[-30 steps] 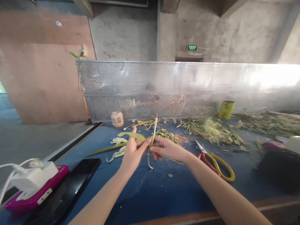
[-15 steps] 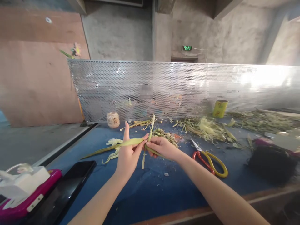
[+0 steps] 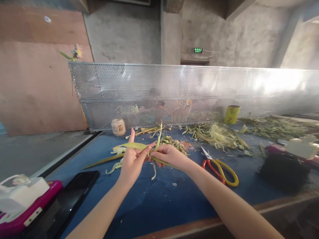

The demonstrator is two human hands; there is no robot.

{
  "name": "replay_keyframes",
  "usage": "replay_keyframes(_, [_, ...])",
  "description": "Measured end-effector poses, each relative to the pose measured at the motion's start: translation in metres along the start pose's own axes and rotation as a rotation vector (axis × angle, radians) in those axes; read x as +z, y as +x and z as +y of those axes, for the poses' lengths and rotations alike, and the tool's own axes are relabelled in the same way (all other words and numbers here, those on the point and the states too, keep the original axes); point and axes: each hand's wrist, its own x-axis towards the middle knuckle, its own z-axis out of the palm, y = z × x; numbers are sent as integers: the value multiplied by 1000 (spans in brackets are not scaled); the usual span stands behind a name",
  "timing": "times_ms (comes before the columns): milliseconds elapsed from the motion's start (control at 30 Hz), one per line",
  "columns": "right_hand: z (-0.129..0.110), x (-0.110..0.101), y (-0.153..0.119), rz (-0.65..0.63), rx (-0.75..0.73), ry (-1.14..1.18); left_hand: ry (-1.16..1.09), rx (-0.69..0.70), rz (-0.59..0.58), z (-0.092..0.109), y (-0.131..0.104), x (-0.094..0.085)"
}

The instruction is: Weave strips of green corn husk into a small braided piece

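Above the blue table, my left hand [image 3: 133, 162] pinches a green leaf strip [image 3: 132, 145] between thumb and fingers, with one finger raised upward. Close beside it, my right hand [image 3: 169, 156] has thumb and fingers pressed on the strips where they cross. A narrow pale strip [image 3: 159, 137] stands up between the hands, and its lower end hangs beneath them. A longer olive strip [image 3: 102, 161] reaches out to the left. Behind the right hand lies a pile of dried plant bits [image 3: 175, 142].
Red-and-yellow-handled scissors [image 3: 220, 171] lie on the blue table [image 3: 149, 205] at right. A black phone [image 3: 72, 196] and white charger [image 3: 25, 196] sit at left. Behind stand a twine roll [image 3: 118, 127], leaf heaps [image 3: 216, 134], a yellow-green can [image 3: 232, 115] and a perforated metal screen [image 3: 139, 83].
The left hand has shifted slightly left, and its green strip now arches with its end bent over leftward. The pale strip's lower end has curved. The whole view has shifted a little.
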Motion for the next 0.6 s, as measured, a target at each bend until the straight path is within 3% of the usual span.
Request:
replay_keyframes(133, [5, -4, 0, 32, 21, 53, 52, -78, 26, -5, 4, -5])
replay_keyframes(300, [7, -9, 0, 133, 2, 119, 67, -66, -38, -6, 2, -10])
replay_keyframes(600, [12, -3, 4, 196, -61, 73, 102, -119, -50, -11, 1, -9])
